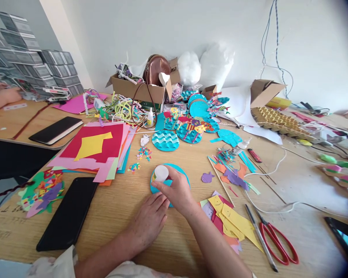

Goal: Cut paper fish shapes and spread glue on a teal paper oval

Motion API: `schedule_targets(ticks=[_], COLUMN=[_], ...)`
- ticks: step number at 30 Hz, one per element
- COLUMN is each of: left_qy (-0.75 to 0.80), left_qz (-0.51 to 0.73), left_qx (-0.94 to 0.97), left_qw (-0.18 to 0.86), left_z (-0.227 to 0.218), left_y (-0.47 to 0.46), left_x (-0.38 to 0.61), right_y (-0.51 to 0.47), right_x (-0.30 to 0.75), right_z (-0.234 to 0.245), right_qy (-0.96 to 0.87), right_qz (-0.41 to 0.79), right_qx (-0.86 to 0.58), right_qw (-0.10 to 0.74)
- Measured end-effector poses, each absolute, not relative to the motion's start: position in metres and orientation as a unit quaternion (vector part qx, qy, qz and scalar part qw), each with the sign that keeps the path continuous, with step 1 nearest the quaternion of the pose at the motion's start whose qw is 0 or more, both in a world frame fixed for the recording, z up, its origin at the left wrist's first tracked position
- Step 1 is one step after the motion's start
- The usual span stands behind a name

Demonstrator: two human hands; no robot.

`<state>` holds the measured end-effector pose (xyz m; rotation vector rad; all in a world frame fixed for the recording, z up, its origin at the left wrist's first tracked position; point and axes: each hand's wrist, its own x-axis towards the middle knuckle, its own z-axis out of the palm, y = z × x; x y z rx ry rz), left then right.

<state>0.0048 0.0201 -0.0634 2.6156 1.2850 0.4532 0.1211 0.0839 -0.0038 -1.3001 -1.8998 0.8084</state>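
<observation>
A blue disc (178, 168) lies on the table (110, 231), near the middle of its near edge. Above the disc, the right hand (176, 189) has a white round piece (161, 173) pinched between thumb and fingers. The left hand (152, 218) lies palm down, fingers close together, at the disc's near rim; whether it grips anything underneath cannot be told.

Just beyond the disc sits a small pile of paper dots (134, 167). To its left, towards the table's left edge, are stacked paper sheets (68, 148) and a black phone (68, 216). Yellow paper scraps (234, 218) and red-handled scissors (278, 241) lie right of the hands, by the near edge. Farther back rests a wavy-patterned blue disc (165, 146).
</observation>
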Motion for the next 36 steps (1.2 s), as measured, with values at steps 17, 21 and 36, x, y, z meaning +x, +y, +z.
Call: schedule_targets(ticks=[17, 21, 36], left_qy=[0.438, 0.440, 0.439], left_qz=[0.130, 0.123, 0.146], left_qx=[0.879, 0.879, 0.877], left_qw=[0.136, 0.136, 0.128], left_z=[-0.0546, -0.0550, -0.0545], left_y=[0.0213, 0.0212, 0.0210], left_x=[0.0045, 0.0041, 0.0047], right_y=[0.0812, 0.0802, 0.0843], right_x=[0.1190, 0.1188, 0.1164], right_z=[-0.0028, -0.0035, -0.0030], right_qy=[-0.750, -0.750, -0.760], right_qz=[0.298, 0.296, 0.277], right_qx=[-0.486, -0.490, -0.499], right_qw=[0.334, 0.331, 0.312])
